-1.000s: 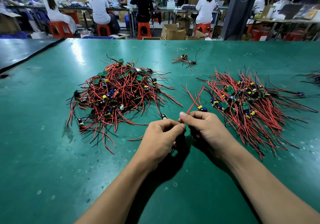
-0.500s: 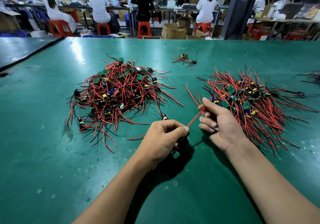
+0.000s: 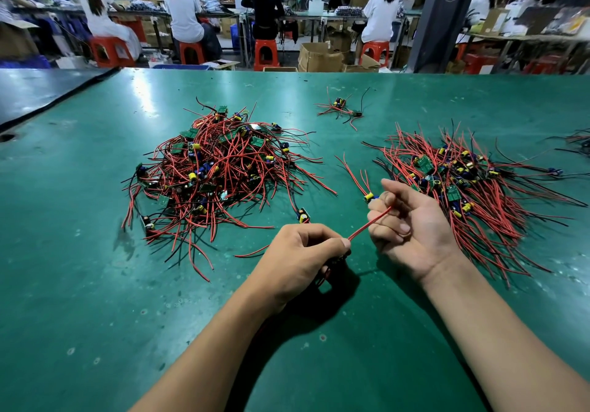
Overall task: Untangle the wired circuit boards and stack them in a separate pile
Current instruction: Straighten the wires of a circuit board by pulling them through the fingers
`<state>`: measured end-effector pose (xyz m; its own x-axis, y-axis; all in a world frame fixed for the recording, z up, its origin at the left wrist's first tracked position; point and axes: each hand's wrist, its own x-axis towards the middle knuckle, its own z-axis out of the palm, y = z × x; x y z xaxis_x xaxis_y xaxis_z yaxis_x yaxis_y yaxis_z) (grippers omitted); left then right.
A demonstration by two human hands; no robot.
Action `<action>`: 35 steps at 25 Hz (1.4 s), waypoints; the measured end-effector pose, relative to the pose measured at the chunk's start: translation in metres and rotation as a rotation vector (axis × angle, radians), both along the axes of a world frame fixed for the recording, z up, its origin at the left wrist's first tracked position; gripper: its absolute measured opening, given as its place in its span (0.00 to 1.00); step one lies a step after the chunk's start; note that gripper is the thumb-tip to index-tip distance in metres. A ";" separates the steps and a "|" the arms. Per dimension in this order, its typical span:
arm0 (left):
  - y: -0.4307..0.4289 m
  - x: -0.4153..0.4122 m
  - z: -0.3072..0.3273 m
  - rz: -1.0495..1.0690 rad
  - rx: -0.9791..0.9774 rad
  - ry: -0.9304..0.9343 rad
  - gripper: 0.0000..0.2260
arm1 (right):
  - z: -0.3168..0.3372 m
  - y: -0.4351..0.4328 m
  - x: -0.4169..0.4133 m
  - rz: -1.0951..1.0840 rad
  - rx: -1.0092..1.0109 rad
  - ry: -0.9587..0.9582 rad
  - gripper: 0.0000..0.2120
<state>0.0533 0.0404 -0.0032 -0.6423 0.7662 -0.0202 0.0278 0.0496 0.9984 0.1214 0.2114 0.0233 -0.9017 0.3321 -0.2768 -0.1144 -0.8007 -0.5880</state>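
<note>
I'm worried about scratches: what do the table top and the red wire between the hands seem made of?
Table top: probably a green rubber or vinyl mat, semi-glossy; it reflects lights and shows scuffs. Red wire: likely smooth plastic insulation; similar wires in the tangled pile curve freely.

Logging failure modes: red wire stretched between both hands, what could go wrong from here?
The red wire is taut between left hand and right hand; a hard pull might strain its joint, hidden inside the left grip. The right hand sits close beside the right pile, whose loose wires could snag and drag along.
</note>
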 end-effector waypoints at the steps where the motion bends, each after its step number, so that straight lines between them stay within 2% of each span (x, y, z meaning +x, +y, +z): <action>1: 0.000 0.000 0.000 -0.003 0.000 0.001 0.06 | 0.000 -0.001 0.000 0.021 -0.021 -0.006 0.16; 8: -0.002 -0.001 0.000 0.010 0.023 -0.059 0.05 | -0.005 0.000 -0.003 -0.140 0.061 -0.095 0.16; 12: -0.002 0.000 0.001 0.020 0.030 -0.067 0.05 | -0.006 -0.001 -0.003 -0.090 0.045 -0.058 0.15; 15: 0.000 -0.001 0.002 0.083 0.047 -0.090 0.06 | -0.011 -0.004 -0.005 -0.138 0.321 -0.097 0.20; 17: 0.002 -0.001 0.002 0.116 0.057 -0.126 0.06 | -0.015 -0.009 -0.005 -0.097 0.550 -0.103 0.24; 20: 0.002 -0.001 0.003 0.120 0.085 -0.162 0.07 | -0.025 -0.024 -0.002 0.107 0.815 -0.085 0.18; 22: 0.002 -0.002 0.001 0.116 0.118 -0.190 0.07 | -0.028 -0.031 -0.002 0.149 0.884 -0.090 0.14; 24: 0.001 -0.003 0.001 0.114 0.112 -0.171 0.07 | -0.025 -0.031 -0.005 0.090 0.837 -0.108 0.11; 27: 0.001 -0.001 0.001 0.071 0.043 -0.074 0.06 | -0.018 -0.020 -0.007 -0.092 0.648 -0.109 0.10; 30: -0.001 -0.001 0.000 0.021 0.005 -0.045 0.06 | -0.014 -0.012 -0.007 -0.196 0.558 -0.153 0.12; 35: -0.001 -0.001 0.000 -0.023 0.006 -0.047 0.06 | -0.007 -0.002 -0.004 -0.272 0.240 -0.154 0.16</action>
